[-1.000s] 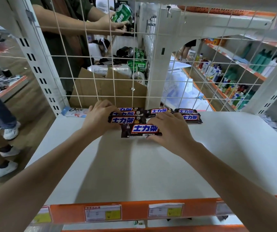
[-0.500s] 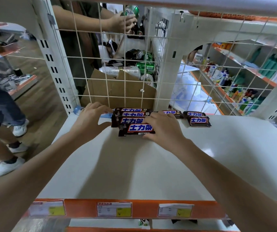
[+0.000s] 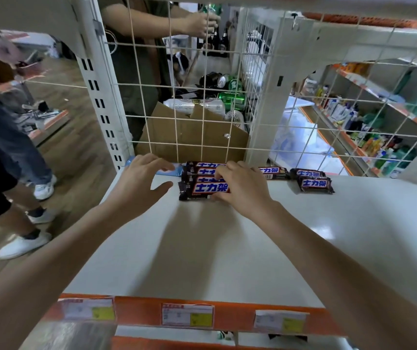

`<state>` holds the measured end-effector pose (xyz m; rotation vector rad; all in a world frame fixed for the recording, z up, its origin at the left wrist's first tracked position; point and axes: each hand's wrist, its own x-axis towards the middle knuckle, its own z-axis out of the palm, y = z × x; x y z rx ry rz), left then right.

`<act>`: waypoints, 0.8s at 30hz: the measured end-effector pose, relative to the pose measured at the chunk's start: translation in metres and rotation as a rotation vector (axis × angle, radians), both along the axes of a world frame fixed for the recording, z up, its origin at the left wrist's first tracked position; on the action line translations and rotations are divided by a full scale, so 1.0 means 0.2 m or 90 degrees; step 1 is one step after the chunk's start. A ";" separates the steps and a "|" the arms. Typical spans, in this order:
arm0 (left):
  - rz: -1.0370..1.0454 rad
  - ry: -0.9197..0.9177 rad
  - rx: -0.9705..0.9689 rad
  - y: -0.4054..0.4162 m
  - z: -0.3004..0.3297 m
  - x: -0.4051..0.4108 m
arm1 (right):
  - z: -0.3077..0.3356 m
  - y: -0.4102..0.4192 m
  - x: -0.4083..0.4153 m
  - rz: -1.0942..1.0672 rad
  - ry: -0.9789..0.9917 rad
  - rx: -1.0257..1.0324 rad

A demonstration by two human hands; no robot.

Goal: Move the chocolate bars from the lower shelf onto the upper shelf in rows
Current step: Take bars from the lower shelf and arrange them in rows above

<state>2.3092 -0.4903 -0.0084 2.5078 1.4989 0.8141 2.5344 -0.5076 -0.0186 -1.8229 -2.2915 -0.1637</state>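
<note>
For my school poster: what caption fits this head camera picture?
Right hand lines up chocolate bars on a white shelf.

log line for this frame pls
left hand open beside bars | right hand fingers on front chocolate bar | upper shelf | rows unfinished

Left hand point(image 3: 140, 180) spread open, right hand point(image 3: 242, 188) fingers curled

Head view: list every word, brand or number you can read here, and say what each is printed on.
"士力架": white-and-blue lettering on the dark brown chocolate bar wrappers, repeated on the bars behind and on the pair to the right.
White-and-yellow price tags on the orange shelf edge: too blurred to read.
Light blue packet: unreadable.
</note>
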 end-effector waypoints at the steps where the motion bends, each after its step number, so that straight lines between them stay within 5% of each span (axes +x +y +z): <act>1: -0.001 0.001 -0.002 0.00 0.00 0.00 | 0.00 0.00 0.00 0.001 0.000 0.001; 24: -0.032 0.020 0.002 0.02 -0.03 0.09 | 0.00 -0.02 0.03 -0.014 0.004 0.025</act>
